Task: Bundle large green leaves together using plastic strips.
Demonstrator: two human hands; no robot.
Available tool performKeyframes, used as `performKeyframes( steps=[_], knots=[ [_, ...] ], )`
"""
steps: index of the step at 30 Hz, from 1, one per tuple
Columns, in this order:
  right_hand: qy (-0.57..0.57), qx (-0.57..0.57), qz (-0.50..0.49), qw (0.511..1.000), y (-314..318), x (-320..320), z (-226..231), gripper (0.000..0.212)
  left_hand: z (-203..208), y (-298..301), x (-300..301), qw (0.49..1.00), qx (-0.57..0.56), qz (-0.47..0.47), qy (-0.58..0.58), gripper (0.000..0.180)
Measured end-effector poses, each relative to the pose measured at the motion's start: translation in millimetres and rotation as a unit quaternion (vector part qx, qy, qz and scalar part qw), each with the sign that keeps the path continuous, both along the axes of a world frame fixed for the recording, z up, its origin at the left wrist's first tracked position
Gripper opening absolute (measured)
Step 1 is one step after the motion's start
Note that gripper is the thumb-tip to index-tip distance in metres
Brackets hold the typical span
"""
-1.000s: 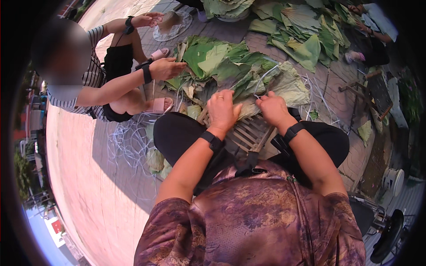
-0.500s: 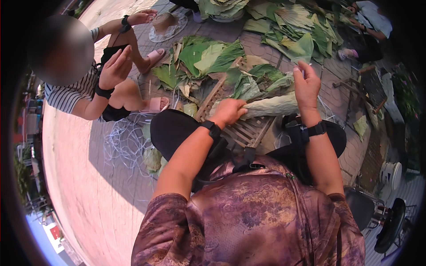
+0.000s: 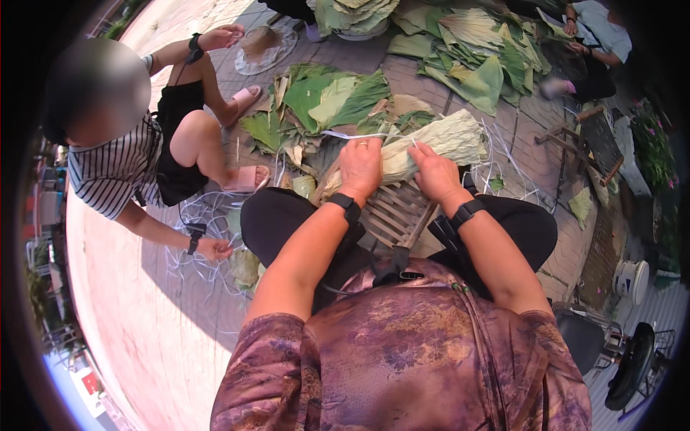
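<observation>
A roll of pale, dried large leaves point(image 3: 453, 144) lies slantwise in front of me, over a slatted wooden rack point(image 3: 392, 213). My left hand point(image 3: 361, 165) is closed on the roll's left part, with its fingers curled over the far side. A thin white strip point(image 3: 370, 135) passes just beyond those fingers toward my right hand point(image 3: 434, 171). That hand is closed at the middle of the roll, pinching the strip between thumb and fingers. The strip's path beneath the roll is hidden.
Green leaves point(image 3: 338, 97) lie beyond the rack, and a larger leaf pile point(image 3: 481, 54) is farther right. Tangled white strips point(image 3: 201, 226) lie at left near a seated person's hand point(image 3: 214, 249). A straw hat point(image 3: 264, 49) and a wooden folding chair point(image 3: 600, 147) are on the paving.
My right hand has come down from its raised position to the roll, bringing the white strip across it. The roll's right end has tilted up. The co-worker has lowered a hand to the tangled strips.
</observation>
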State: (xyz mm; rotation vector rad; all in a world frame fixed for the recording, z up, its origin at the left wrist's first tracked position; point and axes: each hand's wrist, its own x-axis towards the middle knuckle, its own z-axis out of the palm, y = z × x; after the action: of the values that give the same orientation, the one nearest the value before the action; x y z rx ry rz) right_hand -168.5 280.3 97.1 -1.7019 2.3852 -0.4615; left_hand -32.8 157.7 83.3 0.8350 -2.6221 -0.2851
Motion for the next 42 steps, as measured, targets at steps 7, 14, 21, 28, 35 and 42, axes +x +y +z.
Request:
performKeyframes(
  steps=[7, 14, 21, 28, 35, 42],
  knots=[
    [-0.139, -0.033, -0.013, 0.990, -17, -32, -8, 0.039, -9, 55, -4, 0.992, -0.005, -0.090, -0.092, 0.072],
    [-0.392, -0.422, -0.355, 0.736, 14, -74, 5, 0.031, -4, 19, -23, 0.989, -0.009, -0.062, -0.134, 0.087],
    [-0.519, -0.286, -0.457, 0.663, 37, -40, -9, 0.041, 7, -26, -45, 0.990, 0.073, 0.000, -0.124, 0.055],
    [-0.616, -0.166, -0.325, 0.698, -6, 19, -18, 0.028, 6, -23, -23, 0.888, 0.444, -0.017, 0.117, 0.044],
    [-0.721, -0.164, -0.285, 0.610, 2, 34, 6, 0.020, 34, 2, 1, 0.611, 0.759, -0.004, 0.222, 0.038],
    [-0.791, -0.202, -0.241, 0.524, 9, 26, 2, 0.020, 45, 19, -1, 0.519, 0.811, -0.067, 0.261, 0.040]
  ],
)
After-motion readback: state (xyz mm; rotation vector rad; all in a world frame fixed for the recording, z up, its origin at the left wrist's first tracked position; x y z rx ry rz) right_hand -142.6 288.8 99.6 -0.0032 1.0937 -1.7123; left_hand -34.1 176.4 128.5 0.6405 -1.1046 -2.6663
